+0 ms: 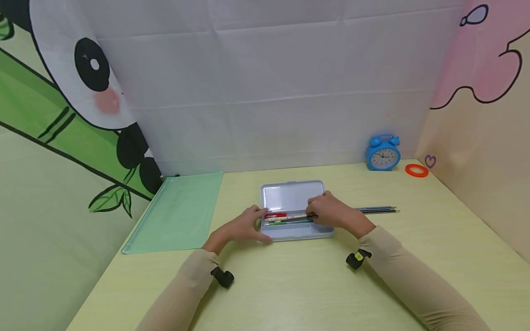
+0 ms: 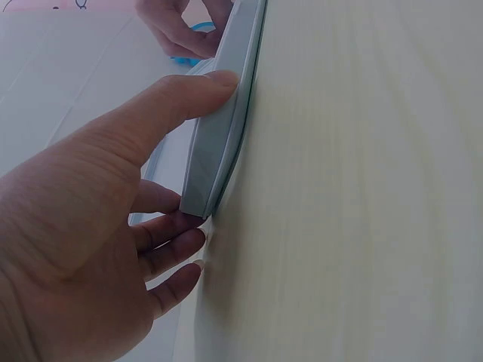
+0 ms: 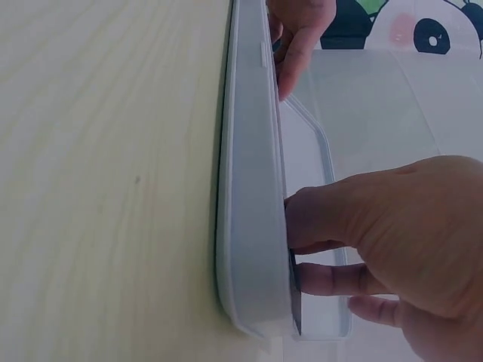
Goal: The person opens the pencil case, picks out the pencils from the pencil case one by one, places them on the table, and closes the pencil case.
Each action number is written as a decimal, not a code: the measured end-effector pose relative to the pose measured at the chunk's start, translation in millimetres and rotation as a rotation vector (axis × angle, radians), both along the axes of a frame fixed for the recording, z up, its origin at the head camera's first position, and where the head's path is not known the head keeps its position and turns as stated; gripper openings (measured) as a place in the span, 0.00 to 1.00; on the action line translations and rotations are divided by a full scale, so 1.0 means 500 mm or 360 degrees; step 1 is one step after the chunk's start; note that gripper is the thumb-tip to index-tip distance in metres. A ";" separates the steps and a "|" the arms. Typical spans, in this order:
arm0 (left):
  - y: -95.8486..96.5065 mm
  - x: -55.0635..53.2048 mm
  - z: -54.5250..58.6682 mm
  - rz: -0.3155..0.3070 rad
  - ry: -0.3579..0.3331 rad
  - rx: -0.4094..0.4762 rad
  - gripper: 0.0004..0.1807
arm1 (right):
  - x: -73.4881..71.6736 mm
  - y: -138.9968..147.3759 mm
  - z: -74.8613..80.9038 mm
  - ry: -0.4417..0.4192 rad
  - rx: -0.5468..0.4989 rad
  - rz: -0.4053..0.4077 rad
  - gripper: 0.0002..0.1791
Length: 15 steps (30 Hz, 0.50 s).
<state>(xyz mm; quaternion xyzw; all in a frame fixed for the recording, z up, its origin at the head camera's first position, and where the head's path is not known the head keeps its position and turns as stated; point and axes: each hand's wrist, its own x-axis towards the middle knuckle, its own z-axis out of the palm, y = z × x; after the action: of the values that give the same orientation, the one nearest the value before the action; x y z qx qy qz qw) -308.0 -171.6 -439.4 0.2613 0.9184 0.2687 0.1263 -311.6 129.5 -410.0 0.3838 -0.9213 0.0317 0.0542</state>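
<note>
A white pencil case (image 1: 296,238) lies on the table with its lid raised at the back. Inside are several pens and pencils, among them a red pen (image 1: 275,214) and a green one (image 1: 276,223). My left hand (image 1: 244,225) grips the case's left end; in the left wrist view its thumb (image 2: 207,89) presses the front wall and the fingers are at the corner. My right hand (image 1: 331,211) reaches into the right part of the case, its fingertips pinching the end of a dark pencil (image 1: 300,218). In the right wrist view the case's front wall (image 3: 256,188) hides those fingertips.
Several dark pencils (image 1: 378,210) lie on the table to the right of the case, partly behind my right wrist. A green translucent folder (image 1: 178,216) lies at the left. At the back right are a blue alarm clock (image 1: 383,154) and an orange-red ring (image 1: 416,166).
</note>
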 end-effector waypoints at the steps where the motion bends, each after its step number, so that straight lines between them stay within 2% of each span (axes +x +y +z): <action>1: 0.000 0.001 0.000 0.0001 0.0001 0.0000 0.59 | 0.001 -0.001 0.001 0.0010 0.0004 -0.0001 0.04; 9: -0.002 0.006 0.007 0.0000 -0.0006 0.0010 0.59 | 0.006 0.002 0.015 0.0056 -0.0011 0.0019 0.07; 15: -0.006 0.006 0.007 -0.0001 -0.0020 0.0025 0.60 | 0.004 0.017 0.033 0.0037 -0.0032 0.0005 0.08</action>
<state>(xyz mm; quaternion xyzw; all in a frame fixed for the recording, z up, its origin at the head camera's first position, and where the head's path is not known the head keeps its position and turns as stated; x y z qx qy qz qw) -304.8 -174.6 -436.0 0.2610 0.9154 0.2776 0.1300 -309.6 138.1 -393.5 0.3850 -0.9197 0.0365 0.0686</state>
